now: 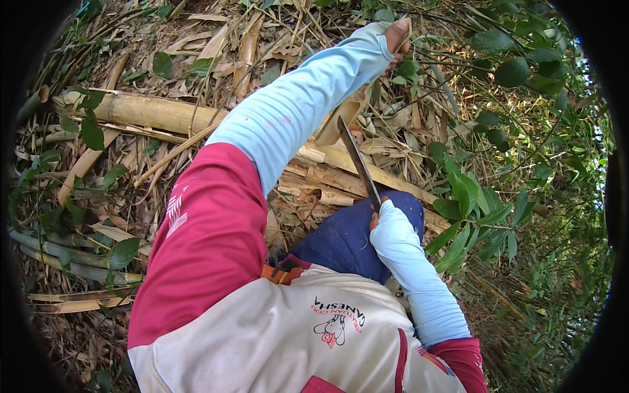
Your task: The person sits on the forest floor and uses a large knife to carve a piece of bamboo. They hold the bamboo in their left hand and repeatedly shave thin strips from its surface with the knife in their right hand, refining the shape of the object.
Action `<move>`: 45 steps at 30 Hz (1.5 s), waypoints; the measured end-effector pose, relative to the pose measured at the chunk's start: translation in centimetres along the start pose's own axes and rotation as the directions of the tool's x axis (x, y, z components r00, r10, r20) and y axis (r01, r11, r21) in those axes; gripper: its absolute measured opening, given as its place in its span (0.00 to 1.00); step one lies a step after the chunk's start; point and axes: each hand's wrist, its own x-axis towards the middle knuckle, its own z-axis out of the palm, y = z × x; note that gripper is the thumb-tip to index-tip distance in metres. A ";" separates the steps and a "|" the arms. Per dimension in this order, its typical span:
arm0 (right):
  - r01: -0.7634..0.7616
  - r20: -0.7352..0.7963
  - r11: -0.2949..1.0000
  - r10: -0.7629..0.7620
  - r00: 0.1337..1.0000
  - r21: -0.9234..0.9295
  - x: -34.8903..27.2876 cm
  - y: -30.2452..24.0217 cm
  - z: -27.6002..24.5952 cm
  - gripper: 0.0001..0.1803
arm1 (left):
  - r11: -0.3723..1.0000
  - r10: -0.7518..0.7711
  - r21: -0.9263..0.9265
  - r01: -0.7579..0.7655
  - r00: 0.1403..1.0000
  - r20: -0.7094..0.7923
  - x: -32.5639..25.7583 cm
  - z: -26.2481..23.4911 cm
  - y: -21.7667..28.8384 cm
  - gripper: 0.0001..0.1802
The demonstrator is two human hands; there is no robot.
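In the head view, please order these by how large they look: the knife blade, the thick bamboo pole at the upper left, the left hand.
1. Bamboo pole, longest and thickest.
2. Knife blade, long but thin.
3. Left hand, smallest; it is far from the camera and partly covered by the sleeve, so its true size is unsure.

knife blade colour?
Dark grey metal blade, held in the right hand; head view.

Long dark knife blade (358,162), tip upward, over bamboo (341,171).
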 end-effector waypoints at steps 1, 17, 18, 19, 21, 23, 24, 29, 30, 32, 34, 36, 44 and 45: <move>0.008 0.003 1.000 -0.008 1.000 0.011 0.0 0.3 0.2 0.12 | 1.000 0.001 0.001 -0.001 1.000 0.004 0.3 0.0 -0.2 0.39; 0.085 -0.049 0.995 -0.088 0.995 -0.052 -1.9 1.6 1.6 0.11 | 0.992 -0.031 -0.120 0.029 0.999 -0.016 -0.6 -3.8 -0.8 0.40; 0.081 -0.071 0.996 -0.084 0.994 -0.035 -1.8 1.7 1.5 0.12 | 0.992 -0.025 -0.122 0.023 1.000 -0.017 -0.5 -3.8 -0.6 0.40; 0.078 -0.093 0.997 -0.079 0.992 -0.018 -1.6 1.9 1.6 0.12 | 0.992 -0.019 -0.125 0.017 1.000 -0.014 -0.4 -3.6 -0.5 0.40; 0.075 -0.126 0.997 -0.073 0.989 0.008 -1.4 1.7 1.2 0.12 | 0.992 -0.011 -0.125 0.008 1.000 -0.016 -0.2 -3.3 -0.2 0.40; 0.075 -0.147 0.997 -0.071 0.987 0.025 -1.2 0.9 0.5 0.12 | 0.992 0.002 -0.123 -0.004 1.000 -0.013 0.3 -3.0 0.2 0.40; 0.085 -0.146 0.996 -0.080 0.986 0.028 -1.0 0.7 0.5 0.13 | 0.993 0.009 -0.121 -0.011 1.000 -0.015 0.4 -2.9 0.4 0.40; 0.066 -0.089 0.998 -0.067 0.994 -0.006 -0.3 -0.2 0.2 0.11 | 0.993 0.034 -0.116 -0.037 0.999 -0.026 0.7 -2.6 1.0 0.40; 0.050 -0.061 0.998 -0.052 0.997 -0.030 -0.3 -0.4 0.4 0.10 | 0.993 0.035 -0.112 -0.038 0.999 -0.029 0.6 -2.6 1.0 0.40; 0.018 -0.006 0.997 -0.019 1.000 -0.080 -0.3 -0.7 0.9 0.08 | 0.993 0.036 -0.112 -0.040 0.999 -0.033 0.4 -2.6 1.1 0.40; -0.035 0.017 0.996 0.036 0.999 -0.079 -0.4 -1.1 1.0 0.08 | 0.993 0.030 -0.111 -0.034 0.999 -0.036 0.1 -2.8 0.8 0.40; -0.096 0.064 0.991 0.103 0.993 -0.096 0.0 -1.4 0.9 0.10 | 0.994 0.030 -0.107 -0.034 0.999 -0.043 -0.1 -3.0 0.7 0.40; 0.094 -0.051 0.995 -0.096 0.994 -0.040 -1.1 0.3 1.5 0.10 | 0.993 0.011 -0.117 -0.019 0.998 -0.066 -1.1 -3.9 -0.1 0.40; 0.117 -0.101 0.993 -0.115 0.988 0.012 -1.3 0.4 1.3 0.10 | 0.993 0.013 -0.117 -0.021 0.998 -0.069 -1.1 -4.0 -0.1 0.40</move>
